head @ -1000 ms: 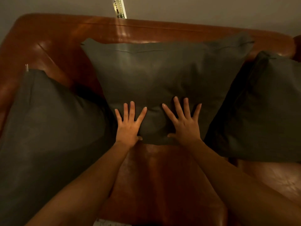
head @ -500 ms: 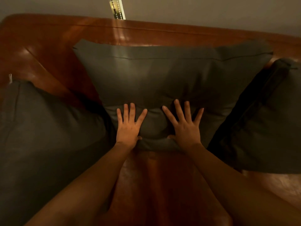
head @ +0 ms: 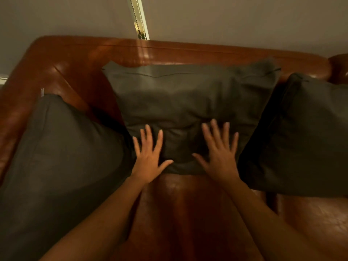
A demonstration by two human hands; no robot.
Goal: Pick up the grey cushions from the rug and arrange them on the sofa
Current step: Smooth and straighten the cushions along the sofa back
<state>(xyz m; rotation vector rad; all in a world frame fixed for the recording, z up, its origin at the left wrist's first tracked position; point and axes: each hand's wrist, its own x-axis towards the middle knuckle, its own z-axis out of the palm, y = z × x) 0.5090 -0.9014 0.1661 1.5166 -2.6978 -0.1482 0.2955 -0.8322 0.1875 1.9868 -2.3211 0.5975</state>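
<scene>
Three grey cushions stand on a brown leather sofa (head: 188, 213). The middle cushion (head: 188, 102) leans against the backrest. The left cushion (head: 56, 166) rests at the left armrest, the right cushion (head: 301, 138) at the right side. My left hand (head: 148, 159) and my right hand (head: 220, 153) lie with fingers spread over the lower part of the middle cushion, side by side; neither hand grips anything. The fingers look slightly blurred. The rug is out of view.
The sofa backrest (head: 188, 51) runs along a plain wall. A blind cord and a bright strip (head: 139, 17) hang behind the sofa. The bare seat leather shows between my forearms.
The view has pulled back and tilted up a little. Both hands have spread slightly wider on the middle cushion, the thumbs now out. The cushions stay in place.
</scene>
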